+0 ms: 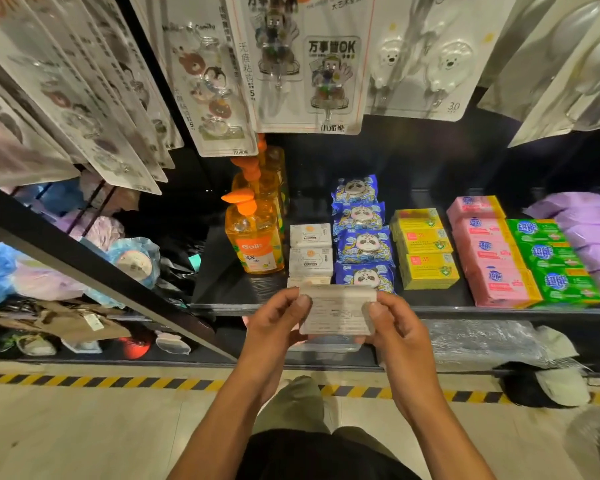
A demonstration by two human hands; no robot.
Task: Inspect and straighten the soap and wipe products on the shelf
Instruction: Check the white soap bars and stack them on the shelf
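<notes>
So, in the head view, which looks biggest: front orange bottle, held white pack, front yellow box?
1-2. front orange bottle and held white pack: about alike; the pack is nearer the camera, so unranked.
3. front yellow box.

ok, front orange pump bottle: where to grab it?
The front orange pump bottle: wrap its squarish body below the pump, from the front-left. White soap boxes sit close on its right, another bottle stands behind, the spout overhangs the top.

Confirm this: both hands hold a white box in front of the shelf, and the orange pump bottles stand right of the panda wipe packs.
Not quite. The head view shows the orange pump bottles standing left of the panda wipe packs, not right. Left hand and right hand do hold the white box before the shelf.
</notes>
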